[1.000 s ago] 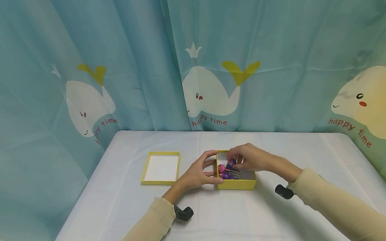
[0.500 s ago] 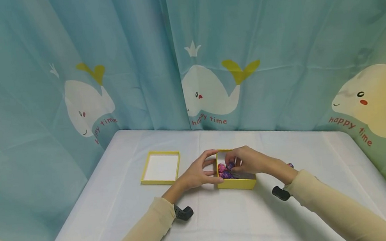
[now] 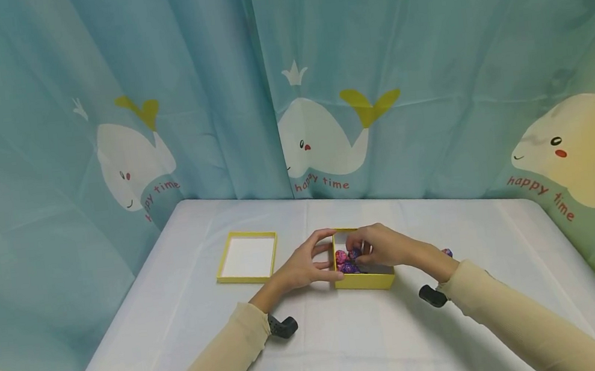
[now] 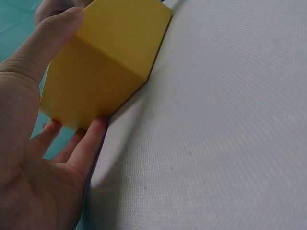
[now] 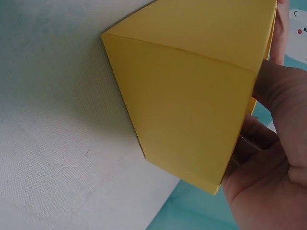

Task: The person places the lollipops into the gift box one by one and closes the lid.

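My left hand [image 3: 303, 268] grips the left end of an open yellow box [image 3: 364, 282], thumb at the front corner and fingers spread along the end wall toward the back. In the left wrist view, the thumb presses the upper edge of the box [image 4: 96, 81]. Inside lie several lollipops [image 3: 341, 257] in pink and purple wrappers. My right hand [image 3: 382, 244] reaches down into the box with bent fingers and pinches a purple lollipop [image 3: 355, 253]. Its fingertips are hidden behind the box wall in the right wrist view.
A shallow yellow lid [image 3: 247, 257] with a white inside lies on the white-covered table [image 3: 347, 343] to the left of the box. Another purple-wrapped lollipop [image 3: 448, 252] shows partly behind the right wrist. Blue whale-print curtains [image 3: 212, 98] stand behind the table.
The right hand has shifted slightly left and deeper into the box, its wrist uncovering the lollipop on the table. The left hand and box stay in place.
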